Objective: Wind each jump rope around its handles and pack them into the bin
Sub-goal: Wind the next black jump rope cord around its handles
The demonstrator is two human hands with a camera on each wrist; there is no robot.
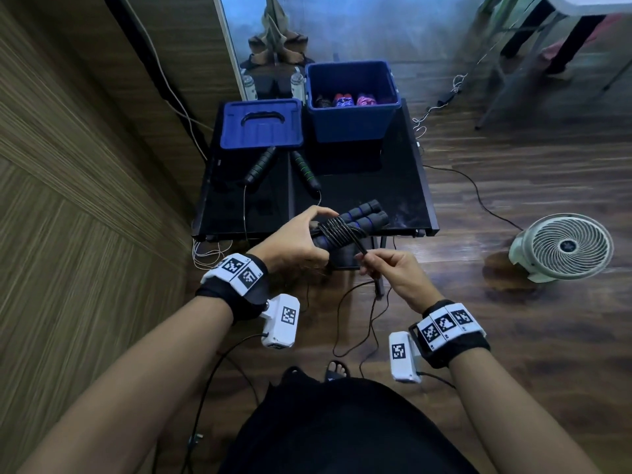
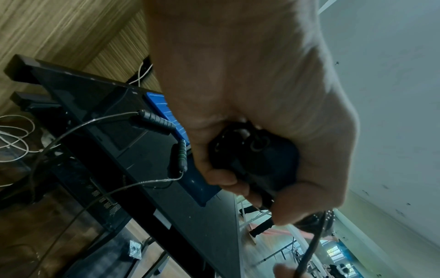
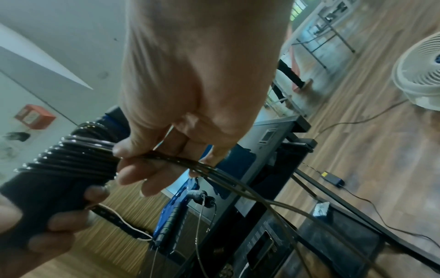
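— Fingers first: what are they doing?

— Left hand (image 1: pixel 297 241) is curled round the paired blue-banded handles (image 1: pixel 364 218), gripping them near the coils. Right hand (image 1: pixel 393 273) pinches the black rope (image 1: pixel 361 248) between thumb and fingertips (image 3: pixel 133 170), just beside the coils; the loose rest of the rope hangs toward the floor.

— And the surface, the room?

— Black table (image 1: pixel 403 186), glossy top, on a dark wood-plank floor; a wood-grain wall runs along the table's left side, and a mirror leans behind it.

— What else sits near that table?

— On its far end, the open blue bin (image 1: pixel 352 107) with three wound ropes inside (black, blue, pink). Left of the bin lies the blue lid (image 1: pixel 261 126). Just in front of the lid, a second rope's green-ringed handles (image 1: pixel 260 165) lie splayed, its clear cord drooping over the table's near edge. A white fan (image 1: pixel 566 246) stands on the floor right of the table.

— Anything in the way?

— Nothing lies between the held bundle and the bin.

— Which way does the bundle point?

— It hovers over the table's near edge, long axis slanting from the left hand up and right, roughly toward the bin.
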